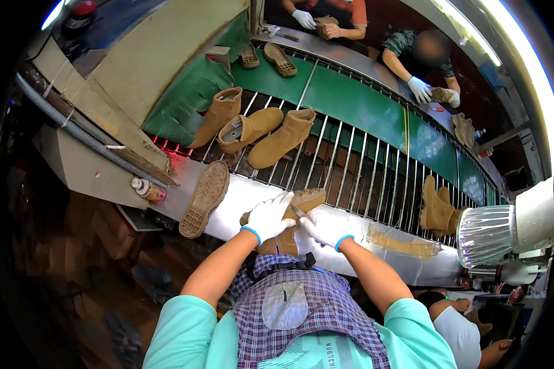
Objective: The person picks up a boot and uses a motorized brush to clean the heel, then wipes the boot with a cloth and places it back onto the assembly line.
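Note:
In the middle of the metal ledge, a tan ankle boot (308,199) lies tipped over, its toe and sole edge angled up to the right. My left hand (271,215), in a white glove with a blue cuff, is closed round it from the left. My right hand (326,230), gloved alike, pinches a slim pointed tool (298,211) whose tip is against the boot's sole edge; its exact kind is too small to tell. Below my hands, near my apron, shows more tan boot upper (278,243). A loose brown outsole (205,198) leans on the ledge left of my left hand.
Three tan boots (283,139) stand on the conveyor's metal rods beyond my hands, with soles (280,59) on its green sheet (351,107). More boots (436,206) stand right, beside a ribbed lamp (486,229). A bottle (148,190) sits left. Two co-workers handle shoes across the line.

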A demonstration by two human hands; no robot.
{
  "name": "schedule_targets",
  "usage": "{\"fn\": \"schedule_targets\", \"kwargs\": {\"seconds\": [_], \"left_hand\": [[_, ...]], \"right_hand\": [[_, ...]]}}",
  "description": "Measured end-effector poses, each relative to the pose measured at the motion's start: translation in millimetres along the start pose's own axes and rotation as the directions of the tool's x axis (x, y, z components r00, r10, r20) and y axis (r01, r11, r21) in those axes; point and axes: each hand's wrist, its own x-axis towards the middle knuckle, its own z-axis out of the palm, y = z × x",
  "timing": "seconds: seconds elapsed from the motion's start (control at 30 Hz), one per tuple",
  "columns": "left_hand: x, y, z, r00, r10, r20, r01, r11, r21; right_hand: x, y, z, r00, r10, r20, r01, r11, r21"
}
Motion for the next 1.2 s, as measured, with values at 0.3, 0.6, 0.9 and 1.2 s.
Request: {"fn": "schedule_targets", "kwargs": {"seconds": [0.3,0.6,0.9,1.2], "left_hand": [[8,14,7,0.985,0.044,-0.165,-0.043,0.999,0.01],[61,36,31,0.979,-0.03,-0.2,0.022,0.999,-0.043],[64,26,44,0.968,-0.013,-0.252,0.005,0.999,-0.031],[62,45,22,0.988,-0.046,-0.147,0.051,0.998,0.031]], "right_hand": [[-13,72,-18,0.994,0.091,-0.063,-0.068,0.95,0.305],[5,41,0,0.984,0.075,0.159,-0.171,0.621,0.765],[-2,39,9,0.9,-0.215,-0.379,0.107,0.952,-0.286],[-5,72,-19,0.924,0.315,-0.215,-0.092,0.731,0.676]]}}
